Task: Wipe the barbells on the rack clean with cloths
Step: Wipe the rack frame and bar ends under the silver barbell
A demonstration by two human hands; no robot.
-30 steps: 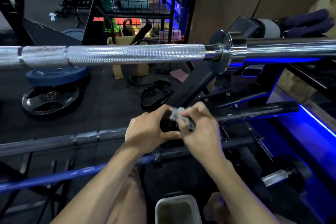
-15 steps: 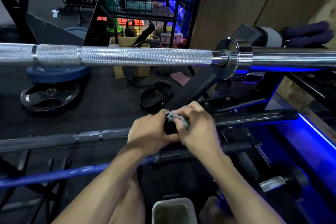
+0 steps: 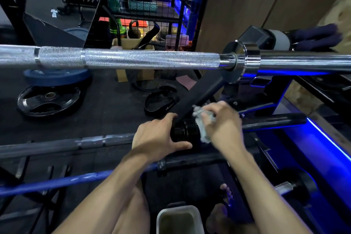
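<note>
Hands: left hand [image 3: 159, 137] grips one black barbell [image 3: 187, 132] (collar end), right hand [image 3: 221, 121] clutches one cloth [image 3: 204, 119].

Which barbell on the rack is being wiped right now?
The black barbell on the middle tier: left hand grips its collar, right hand presses the cloth on it. The chrome barbell and blue barbell are untouched.
</note>
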